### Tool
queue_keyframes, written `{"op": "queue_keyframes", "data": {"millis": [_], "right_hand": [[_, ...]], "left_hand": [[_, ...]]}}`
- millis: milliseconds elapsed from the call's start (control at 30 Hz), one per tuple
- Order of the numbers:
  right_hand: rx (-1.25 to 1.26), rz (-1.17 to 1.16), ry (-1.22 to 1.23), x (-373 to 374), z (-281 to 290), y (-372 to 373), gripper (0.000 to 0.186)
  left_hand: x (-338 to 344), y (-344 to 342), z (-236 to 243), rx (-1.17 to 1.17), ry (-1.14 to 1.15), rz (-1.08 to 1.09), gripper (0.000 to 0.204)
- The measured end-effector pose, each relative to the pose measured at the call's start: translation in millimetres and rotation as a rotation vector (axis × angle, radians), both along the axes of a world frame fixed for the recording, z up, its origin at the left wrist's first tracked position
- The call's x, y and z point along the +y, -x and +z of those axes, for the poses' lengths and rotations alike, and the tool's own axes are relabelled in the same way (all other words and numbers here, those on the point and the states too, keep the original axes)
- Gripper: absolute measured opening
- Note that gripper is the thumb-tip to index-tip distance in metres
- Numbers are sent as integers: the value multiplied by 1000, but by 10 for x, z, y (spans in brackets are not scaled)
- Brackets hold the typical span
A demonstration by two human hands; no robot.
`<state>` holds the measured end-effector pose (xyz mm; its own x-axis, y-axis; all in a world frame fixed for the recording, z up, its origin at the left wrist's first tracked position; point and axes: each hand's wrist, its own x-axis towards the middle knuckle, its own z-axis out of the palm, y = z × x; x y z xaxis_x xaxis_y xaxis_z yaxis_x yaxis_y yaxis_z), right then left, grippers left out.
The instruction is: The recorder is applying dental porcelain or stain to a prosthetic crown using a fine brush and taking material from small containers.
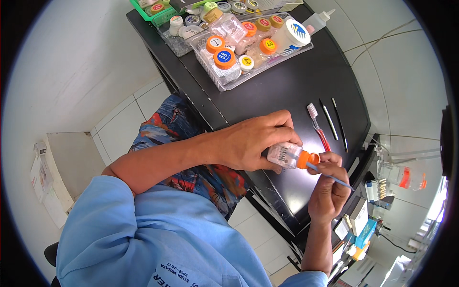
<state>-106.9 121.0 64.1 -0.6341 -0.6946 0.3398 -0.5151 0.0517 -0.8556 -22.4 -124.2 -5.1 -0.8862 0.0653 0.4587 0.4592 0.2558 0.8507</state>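
Observation:
My left hand point(256, 138) is closed around a small clear plastic bottle point(283, 156), which lies tilted on its side above the black table point(267, 100). The bottle's orange top point(304, 160) points right, toward my right hand point(330, 186). A thin blue stick point(342, 182) is pinched in my right fingers, and its near end reaches the orange top. Whether that end goes inside the bottle I cannot tell. Some fingertips of my right hand are close beside the orange top. What the bottle contains is not clear.
A clear tray point(267, 68) of jars with orange, white and yellow lids stands at the far side. A green basket point(145, 13) is behind it. Right of my hands lie a red-handled toothbrush point(317, 125) and two slim sticks point(329, 119). A squeeze bottle point(317, 22) stands by the wall.

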Motion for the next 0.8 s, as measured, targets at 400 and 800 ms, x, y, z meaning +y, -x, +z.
{"op": "queue_keyframes", "data": {"millis": [400,800], "right_hand": [[34,33,60,53,-3,45,30],[62,-53,64,24,-1,31,29]], "left_hand": [[-18,18,43,-89,-47,-147,50],[-86,-26,137,-245,-51,-279,61]]}}
